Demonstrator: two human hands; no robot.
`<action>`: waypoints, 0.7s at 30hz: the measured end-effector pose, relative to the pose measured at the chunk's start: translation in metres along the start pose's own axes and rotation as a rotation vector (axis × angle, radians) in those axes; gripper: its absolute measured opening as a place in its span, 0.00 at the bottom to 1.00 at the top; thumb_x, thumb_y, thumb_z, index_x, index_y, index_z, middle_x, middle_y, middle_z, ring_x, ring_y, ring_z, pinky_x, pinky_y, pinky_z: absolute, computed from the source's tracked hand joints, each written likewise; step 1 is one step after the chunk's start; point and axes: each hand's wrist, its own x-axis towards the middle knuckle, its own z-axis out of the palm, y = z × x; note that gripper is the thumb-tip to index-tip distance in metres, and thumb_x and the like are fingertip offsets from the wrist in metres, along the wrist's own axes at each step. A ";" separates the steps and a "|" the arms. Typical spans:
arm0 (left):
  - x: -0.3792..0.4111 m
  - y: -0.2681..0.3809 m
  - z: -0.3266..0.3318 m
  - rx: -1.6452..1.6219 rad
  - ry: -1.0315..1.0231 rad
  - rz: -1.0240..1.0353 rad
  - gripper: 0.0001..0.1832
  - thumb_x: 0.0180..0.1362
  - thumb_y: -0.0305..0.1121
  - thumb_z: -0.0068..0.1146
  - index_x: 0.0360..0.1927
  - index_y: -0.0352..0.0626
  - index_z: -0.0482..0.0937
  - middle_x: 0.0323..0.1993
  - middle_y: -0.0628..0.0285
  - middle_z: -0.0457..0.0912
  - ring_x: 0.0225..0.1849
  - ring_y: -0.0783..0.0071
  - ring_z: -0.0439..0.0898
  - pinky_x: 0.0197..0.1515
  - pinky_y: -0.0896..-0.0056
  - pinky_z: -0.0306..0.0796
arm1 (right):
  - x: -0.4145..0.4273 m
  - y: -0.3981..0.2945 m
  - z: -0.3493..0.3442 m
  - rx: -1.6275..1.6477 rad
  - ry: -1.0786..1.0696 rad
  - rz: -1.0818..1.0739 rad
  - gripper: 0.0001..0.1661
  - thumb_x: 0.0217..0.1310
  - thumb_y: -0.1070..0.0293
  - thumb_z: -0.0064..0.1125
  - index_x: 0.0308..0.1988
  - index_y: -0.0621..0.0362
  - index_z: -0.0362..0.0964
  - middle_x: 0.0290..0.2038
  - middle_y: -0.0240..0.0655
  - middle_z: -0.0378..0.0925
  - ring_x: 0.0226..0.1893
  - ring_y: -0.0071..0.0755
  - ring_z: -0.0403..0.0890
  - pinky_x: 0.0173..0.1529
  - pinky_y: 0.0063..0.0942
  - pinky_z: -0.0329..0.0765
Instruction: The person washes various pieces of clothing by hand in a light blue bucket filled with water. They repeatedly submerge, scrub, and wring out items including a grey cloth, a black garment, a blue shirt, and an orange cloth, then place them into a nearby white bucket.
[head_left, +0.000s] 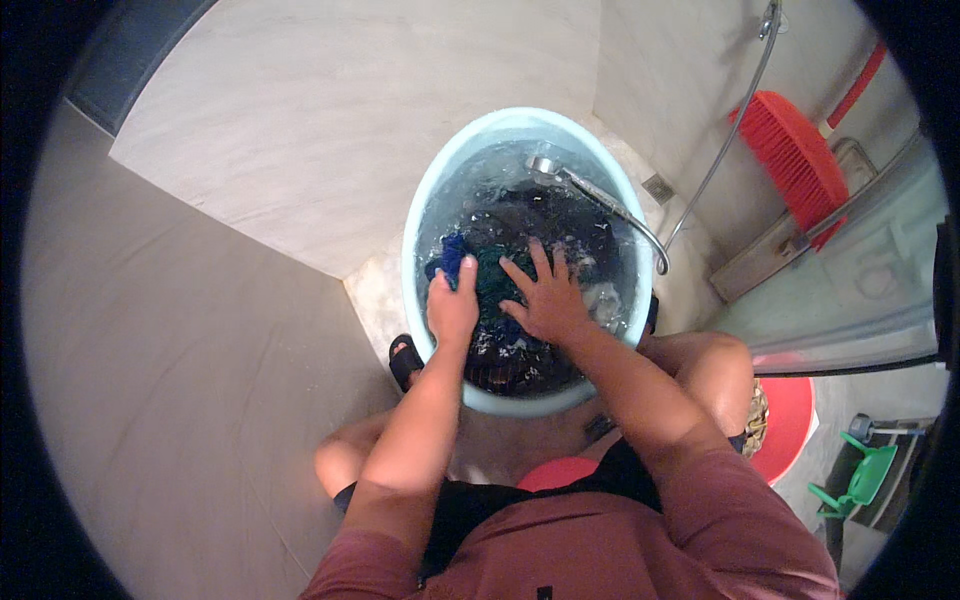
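Observation:
A pale blue plastic tub (411, 247) stands between my knees, filled with water and soaked dark clothes (540, 210). On the tub's left side my left hand (453, 309) grips a bunch of wet blue cloth (452, 253) between thumb and fingers. My right hand (553, 298), fingers spread, rests palm down at the water surface over a dark green cloth (491, 281) and holds nothing. A chrome handheld shower head (543, 165) lies across the tub's right rim with its head over the water. A whitish patch (602, 300), cloth or foam, shows right of my right hand.
The shower hose (731, 146) runs up the wall at right, in front of a red broom (799, 157). A floor drain (658, 188) lies beside the tub. A glass shower panel (840, 285), a red basin (787, 427) holding cloth and a green chair (862, 476) stand at right.

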 end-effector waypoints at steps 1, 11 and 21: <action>-0.004 0.003 0.004 0.252 -0.084 -0.027 0.36 0.63 0.65 0.52 0.57 0.41 0.79 0.55 0.43 0.80 0.56 0.42 0.80 0.58 0.47 0.72 | -0.001 -0.002 0.004 -0.035 -0.037 0.023 0.44 0.60 0.39 0.61 0.73 0.29 0.57 0.76 0.51 0.46 0.73 0.78 0.47 0.68 0.83 0.47; 0.054 -0.122 0.109 0.836 -0.408 0.342 0.27 0.66 0.49 0.54 0.66 0.54 0.72 0.60 0.57 0.80 0.59 0.56 0.81 0.58 0.48 0.76 | 0.039 0.044 0.104 -0.162 -0.466 0.108 0.40 0.62 0.42 0.55 0.71 0.37 0.62 0.74 0.44 0.57 0.74 0.64 0.52 0.71 0.71 0.48; 0.027 -0.032 0.052 0.555 -0.390 0.274 0.33 0.55 0.63 0.63 0.54 0.49 0.84 0.50 0.49 0.85 0.53 0.49 0.83 0.59 0.53 0.73 | 0.044 0.048 0.053 0.275 -0.675 0.209 0.28 0.64 0.60 0.56 0.61 0.62 0.73 0.63 0.50 0.74 0.62 0.54 0.77 0.66 0.49 0.72</action>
